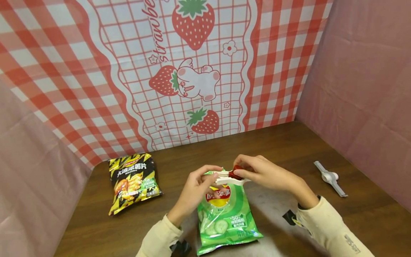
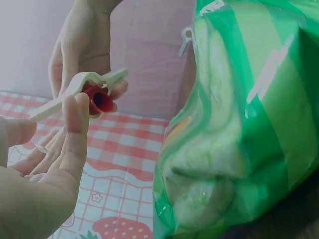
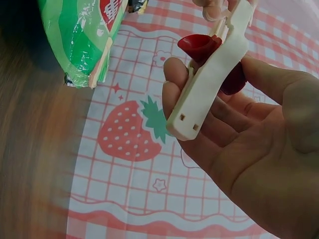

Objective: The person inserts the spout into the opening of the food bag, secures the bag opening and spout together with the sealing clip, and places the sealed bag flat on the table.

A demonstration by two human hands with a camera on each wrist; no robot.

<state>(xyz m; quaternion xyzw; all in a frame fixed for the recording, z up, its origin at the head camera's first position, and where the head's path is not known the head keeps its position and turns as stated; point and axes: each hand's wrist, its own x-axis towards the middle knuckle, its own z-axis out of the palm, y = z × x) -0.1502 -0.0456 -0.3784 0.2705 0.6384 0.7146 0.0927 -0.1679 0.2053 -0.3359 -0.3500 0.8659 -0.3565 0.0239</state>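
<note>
Both hands hold a white bag clip [image 1: 224, 181] with a red pouring spout [image 1: 236, 172], above the top end of a green chip bag [image 1: 228, 221] lying on the table. The right hand [image 1: 261, 171] grips the clip around its spout end; in the right wrist view its fingers curl behind the white bar [image 3: 209, 84] and the thumb presses near the red part. At the other end, the left hand [image 1: 196, 185] pinches the clip between thumb and fingers. The spout's round opening [image 2: 102, 101] shows in the left wrist view.
A black and yellow chip bag [image 1: 133, 182] lies on the left of the wooden table [image 1: 179, 157]. A grey-white clip [image 1: 330, 177] with a round middle lies at the right. A strawberry-print cloth [image 1: 199, 107] hangs behind, with pink cloth [image 1: 356, 89] at the sides.
</note>
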